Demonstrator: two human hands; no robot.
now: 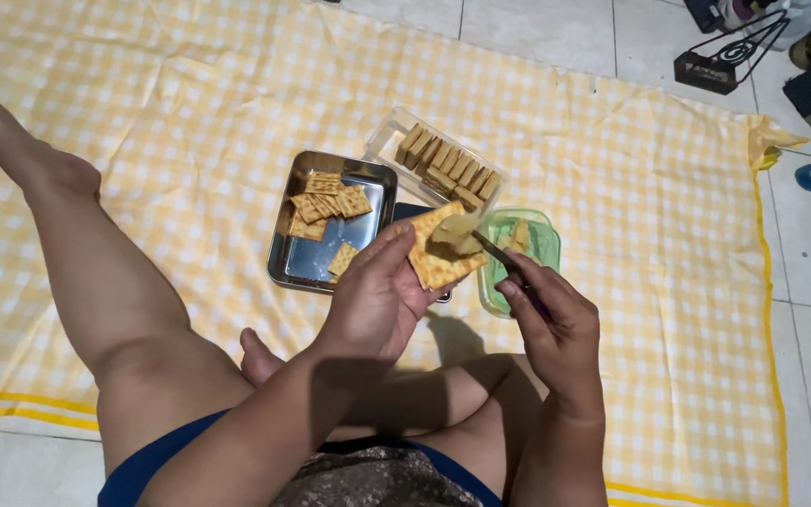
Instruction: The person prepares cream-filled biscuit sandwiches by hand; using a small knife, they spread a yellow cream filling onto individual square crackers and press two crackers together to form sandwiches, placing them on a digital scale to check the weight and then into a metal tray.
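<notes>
Here, a person sits on a yellow checked cloth (143, 122) spread over a pale tiled floor (537, 28), one bare leg (86, 272) stretched out toward the left edge of the view and the other folded in front.

Left of centre on the cloth lies a shallow metal tray (316, 263) holding several square crackers (328, 202) in a loose heap near its far side, with one more near its front edge. Just beyond the tray's far right corner stands a clear plastic box (389, 141) with a row of crackers set on edge, the row running diagonally from upper left to lower right.

The left hand (377, 296) is raised above the tray's right edge, fingers curled under and thumb on top, gripping a single cracker (436, 268). That cracker is tilted, its flat face turned up toward the camera and one corner pointing away toward the plastic box. A pale dab of spread (460, 237) sits on its far right part.

The right hand (556, 324) is closed around the handle of a knife (492, 250), whose long axis runs from the hand up and left, the tip resting on the spread. Behind the knife a green translucent container (542, 246) sits on the cloth, touching neither hand.

At the far upper right, off the cloth, a black wire stand (720, 56) rests on the tiles.
</notes>
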